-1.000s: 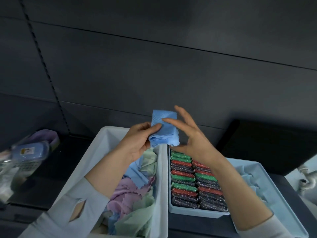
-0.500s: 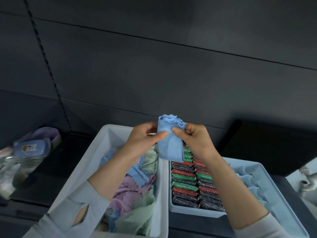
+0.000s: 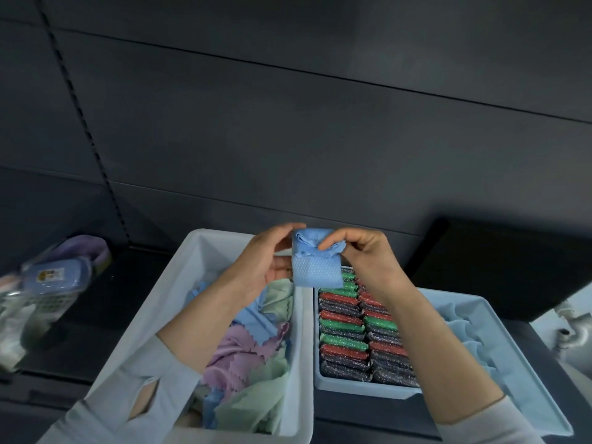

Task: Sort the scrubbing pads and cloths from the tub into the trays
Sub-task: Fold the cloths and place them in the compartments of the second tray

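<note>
A folded blue cloth (image 3: 315, 271) is held up above the gap between the tub and the trays. My left hand (image 3: 262, 264) grips its left edge with thumb and fingers. My right hand (image 3: 363, 256) pinches the bunched top of the cloth. Below on the left stands the white tub (image 3: 298, 341), with loose blue, pink and green cloths (image 3: 253, 344) heaped inside. Right of it, a light blue tray (image 3: 362, 387) holds two rows of red, green and dark glittery scrubbing pads (image 3: 344, 331). Further right, another light blue tray (image 3: 525, 373) carries folded blue cloths.
On the dark counter at the far left lie packaged goods, among them a blue pack (image 3: 56, 277). A dark panelled wall rises behind the trays. A black box (image 3: 512, 264) sits behind the right tray, and a metal fitting (image 3: 573, 328) shows at the right edge.
My right hand went from open fingers beside the cloth to pinching its top. The cloth was folded narrower and its top bunched up. Both hands stayed over the tub's far right corner.
</note>
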`<state>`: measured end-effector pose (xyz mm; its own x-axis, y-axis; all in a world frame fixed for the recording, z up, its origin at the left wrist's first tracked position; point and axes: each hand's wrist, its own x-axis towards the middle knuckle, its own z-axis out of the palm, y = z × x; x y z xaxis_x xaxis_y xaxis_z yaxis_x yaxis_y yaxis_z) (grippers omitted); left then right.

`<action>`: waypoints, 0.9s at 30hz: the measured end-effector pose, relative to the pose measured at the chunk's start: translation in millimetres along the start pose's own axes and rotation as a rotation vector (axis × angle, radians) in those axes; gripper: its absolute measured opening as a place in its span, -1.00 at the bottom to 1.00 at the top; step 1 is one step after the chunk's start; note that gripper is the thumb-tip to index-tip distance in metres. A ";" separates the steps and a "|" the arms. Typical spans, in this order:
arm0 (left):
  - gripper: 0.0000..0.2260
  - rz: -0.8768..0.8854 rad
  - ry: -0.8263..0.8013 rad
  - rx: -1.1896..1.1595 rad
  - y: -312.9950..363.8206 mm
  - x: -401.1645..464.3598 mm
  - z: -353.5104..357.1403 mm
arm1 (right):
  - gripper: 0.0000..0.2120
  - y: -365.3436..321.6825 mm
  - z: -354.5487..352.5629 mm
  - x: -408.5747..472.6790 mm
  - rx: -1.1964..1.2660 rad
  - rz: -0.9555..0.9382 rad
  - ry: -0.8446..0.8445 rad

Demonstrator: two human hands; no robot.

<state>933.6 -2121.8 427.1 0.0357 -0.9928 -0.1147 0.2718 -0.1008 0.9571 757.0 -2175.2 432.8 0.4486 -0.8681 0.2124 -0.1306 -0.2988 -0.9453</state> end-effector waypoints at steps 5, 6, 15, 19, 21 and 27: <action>-0.88 -0.001 0.026 0.173 -12.5 -0.6 1.0 | -0.44 7.9 -2.4 -0.8 -0.144 -0.100 -0.047; -0.91 0.018 0.049 0.162 -14.7 -0.3 1.6 | -0.46 9.2 -2.1 -2.2 -0.133 -0.078 -0.039; -0.78 0.219 0.055 0.327 -35.4 4.9 13.2 | -0.67 33.0 -14.6 -30.1 0.237 0.261 -0.108; -0.78 0.006 -0.021 0.174 -44.4 8.5 36.2 | -0.75 43.1 -28.9 -42.2 0.219 0.136 0.074; -0.82 -0.164 -0.086 0.013 -48.9 10.2 51.1 | -0.75 50.1 -40.9 -49.1 0.157 0.092 0.143; -0.84 -0.185 -0.147 -0.001 -86.9 22.4 99.4 | -0.47 74.7 -83.5 -77.2 0.096 0.216 0.244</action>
<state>815.1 -2141.8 367.8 -0.1555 -0.9563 -0.2477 0.2619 -0.2816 0.9231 638.8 -2163.6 366.5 0.1932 -0.9801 0.0465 -0.1109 -0.0689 -0.9914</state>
